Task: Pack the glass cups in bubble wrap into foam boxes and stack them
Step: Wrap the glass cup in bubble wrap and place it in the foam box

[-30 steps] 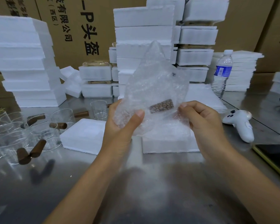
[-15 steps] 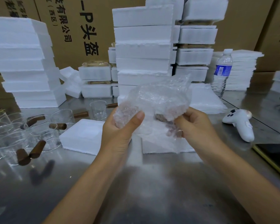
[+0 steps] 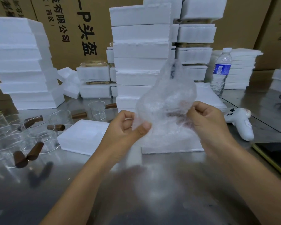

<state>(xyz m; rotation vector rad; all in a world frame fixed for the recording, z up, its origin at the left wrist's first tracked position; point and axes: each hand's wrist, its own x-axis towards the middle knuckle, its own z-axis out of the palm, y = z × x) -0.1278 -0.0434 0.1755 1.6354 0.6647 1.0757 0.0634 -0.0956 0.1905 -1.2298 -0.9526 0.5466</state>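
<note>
Over the middle of the counter (image 3: pixel 152 184), both hands are working the bubble wrap (image 3: pixel 167 98) in mid-air. The left hand (image 3: pixel 125 129) is pinching the wrap's lower left edge between its thumb and curled fingers. The right hand (image 3: pixel 208 122) is closing its grip round the right side of the bundle, fingers tucked into the film. The wrap is bulging low and tapering to a loose peak on top; whether a cup is sitting inside, I cannot tell through the film.

Directly beneath, a foam box (image 3: pixel 172 146) is lying on the counter, with another foam piece (image 3: pixel 83 137) just beside it toward the left edge. Bare glass cups (image 3: pixel 60 117) are standing near that left edge, and stacks of foam boxes (image 3: pixel 141 51) are lining the far edge.

This is looking like the wrapping step. Next, that loose top is needing a snug fold down before the bundle is lowered into the box below.
</note>
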